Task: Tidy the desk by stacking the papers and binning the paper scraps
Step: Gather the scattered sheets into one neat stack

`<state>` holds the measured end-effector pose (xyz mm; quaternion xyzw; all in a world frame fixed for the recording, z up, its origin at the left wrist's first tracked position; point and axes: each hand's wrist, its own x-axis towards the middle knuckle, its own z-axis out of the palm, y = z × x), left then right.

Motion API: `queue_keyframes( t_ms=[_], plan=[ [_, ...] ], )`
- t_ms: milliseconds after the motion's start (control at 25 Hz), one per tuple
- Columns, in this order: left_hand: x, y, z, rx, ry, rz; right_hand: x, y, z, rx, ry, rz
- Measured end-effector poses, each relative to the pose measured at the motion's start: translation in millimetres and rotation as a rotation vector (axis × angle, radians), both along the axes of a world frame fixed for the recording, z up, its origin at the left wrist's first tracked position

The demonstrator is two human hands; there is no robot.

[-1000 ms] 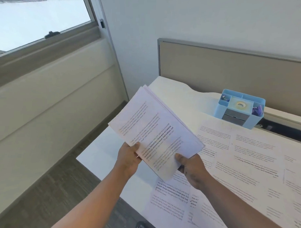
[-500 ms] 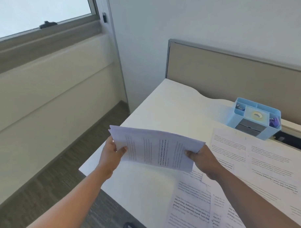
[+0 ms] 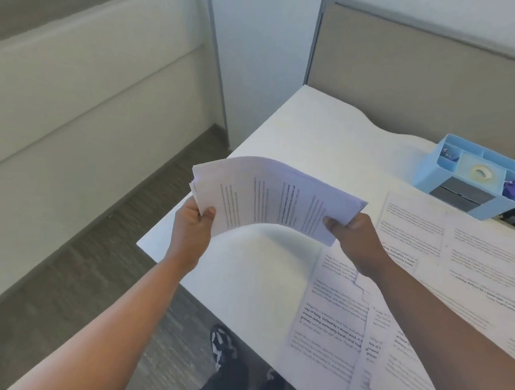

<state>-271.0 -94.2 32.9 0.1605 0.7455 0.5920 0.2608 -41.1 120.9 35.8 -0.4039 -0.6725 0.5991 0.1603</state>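
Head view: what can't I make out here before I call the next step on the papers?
- Sheet count in the held stack: edges too fine, partly behind the left hand.
- Loose papers on the desk: cut off at the right and bottom edges, partly under the right arm; text blurred.
- Bin: nowhere in view.
- Blue organizer: small contents too tiny.

We see a white worktop [image 3: 308, 132] set in a corner, backed by a beige partition panel [image 3: 415, 69] with a grey frame, beside a pale wall [image 3: 264, 49], a cream ledge [image 3: 93, 87] at left and grey wood-grain floor [image 3: 102, 262] below, all softly daylit.
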Motion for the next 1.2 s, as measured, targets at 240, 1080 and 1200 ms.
queue_keyframes(
  t_ms=[240, 1080, 1200],
  plan=[
    [32, -4, -13, 0.022, -0.055, 0.044, 8, -10, -22, -0.097, 0.033, 0.015],
    [42, 4, -13, 0.025, -0.135, 0.185, 5, -3, -20, -0.077, -0.008, 0.122],
    [44, 6, -17, -0.019, -0.125, 0.224, 2, -4, -18, -0.091, 0.001, 0.096]
  ],
)
